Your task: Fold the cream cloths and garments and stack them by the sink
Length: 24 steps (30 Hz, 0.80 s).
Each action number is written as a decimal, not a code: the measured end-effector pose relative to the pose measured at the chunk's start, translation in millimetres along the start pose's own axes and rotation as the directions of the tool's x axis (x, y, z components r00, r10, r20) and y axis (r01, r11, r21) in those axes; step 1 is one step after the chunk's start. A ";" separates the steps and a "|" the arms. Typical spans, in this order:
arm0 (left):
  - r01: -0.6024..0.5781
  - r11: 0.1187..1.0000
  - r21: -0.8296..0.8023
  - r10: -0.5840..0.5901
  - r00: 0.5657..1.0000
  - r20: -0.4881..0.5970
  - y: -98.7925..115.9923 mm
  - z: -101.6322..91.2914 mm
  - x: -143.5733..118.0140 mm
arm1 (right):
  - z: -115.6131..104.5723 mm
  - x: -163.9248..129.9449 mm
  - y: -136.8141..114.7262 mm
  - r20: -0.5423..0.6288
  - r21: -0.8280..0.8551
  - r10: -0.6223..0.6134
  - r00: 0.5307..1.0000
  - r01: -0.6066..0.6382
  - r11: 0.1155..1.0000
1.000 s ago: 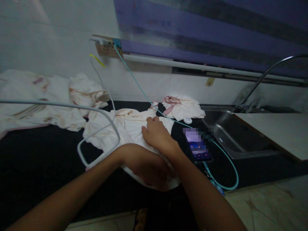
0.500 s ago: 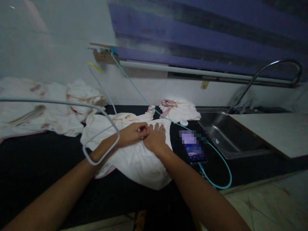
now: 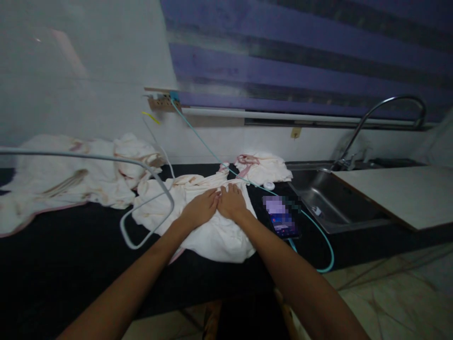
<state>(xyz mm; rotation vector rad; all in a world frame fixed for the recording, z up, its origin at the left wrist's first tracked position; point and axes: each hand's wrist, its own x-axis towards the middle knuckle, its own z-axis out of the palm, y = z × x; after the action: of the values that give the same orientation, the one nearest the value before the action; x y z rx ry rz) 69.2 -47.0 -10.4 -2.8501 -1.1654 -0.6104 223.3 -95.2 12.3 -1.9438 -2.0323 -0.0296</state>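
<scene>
White garment lies mid-desk — left hand and right hand press flat on it, open, fingertips touching, phone just beside.

Dim indoor light with a cool violet cast; source not visible. The whole frame is soft and grainy. The black bench swallows shadow detail. Faint glare streaks the wall. Wide-angle bending curves the edges. The phone screen glows, partly pixelated.
</scene>
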 end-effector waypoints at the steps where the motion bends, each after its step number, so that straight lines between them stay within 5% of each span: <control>1: 0.043 0.999 0.017 -0.043 0.999 0.007 2.1 1.9 -0.6 | 0.2 1.6 0.4 0.015 0.002 0.000 1.000 0.000 1.000; 5: 0.187 0.980 0.073 -0.192 0.979 0.068 9.0 2.1 -1.2 | 3.9 8.9 -5.5 0.046 0.024 0.099 0.994 -0.100 0.995; 12: 0.195 0.975 0.105 -0.213 0.956 0.203 13.4 -6.8 -1.7 | 11.9 13.6 -15.8 -0.118 0.090 0.200 0.973 -0.190 0.978; 17: 0.160 0.987 -0.007 -0.158 0.979 0.132 -0.8 -16.3 -3.1 | 3.2 3.8 -14.9 -0.200 0.117 0.231 0.952 -0.211 0.971; 24: 0.299 0.953 -0.053 -0.297 0.953 0.054 -5.2 -40.1 -3.7 | -12.7 -28.6 -4.1 -0.186 0.045 0.212 0.959 -0.207 0.977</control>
<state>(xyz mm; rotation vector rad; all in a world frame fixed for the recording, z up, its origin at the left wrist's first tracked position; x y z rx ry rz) 49.2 -51.6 24.6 -2.7698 -1.6310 -0.6000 222.6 -126.2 18.1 -2.0451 -1.6910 -0.1339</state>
